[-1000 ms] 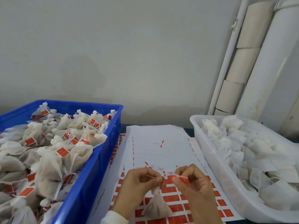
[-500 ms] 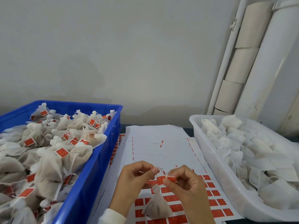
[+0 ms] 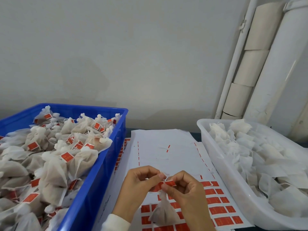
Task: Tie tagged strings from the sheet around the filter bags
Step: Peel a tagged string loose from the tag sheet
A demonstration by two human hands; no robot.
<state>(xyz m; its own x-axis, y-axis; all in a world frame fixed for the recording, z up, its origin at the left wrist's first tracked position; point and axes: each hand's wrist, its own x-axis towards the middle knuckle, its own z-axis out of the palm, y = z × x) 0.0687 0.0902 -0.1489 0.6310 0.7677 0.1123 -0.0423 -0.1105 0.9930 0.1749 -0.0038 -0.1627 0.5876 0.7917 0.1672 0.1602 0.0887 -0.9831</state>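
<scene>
At six o'clock, above the sheet (image 3: pixel 160 147), both hands pinch the tagged string (image 3: pixel 170 182) at the filter bag (image 3: pixel 162 212)'s neck, left hand (image 3: pixel 141 184) and right hand (image 3: pixel 185 190); uneven pulling could slip the knot or tear the tag off.

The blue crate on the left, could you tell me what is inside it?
The blue crate is heaped with tied filter bags carrying red tags. Its floor and lower layers are covered.

Open sheet (image 3: pixel 166 147) between blue bin (image 3: pixel 100 172) left and white tub (image 3: pixel 216 164) right.
</scene>
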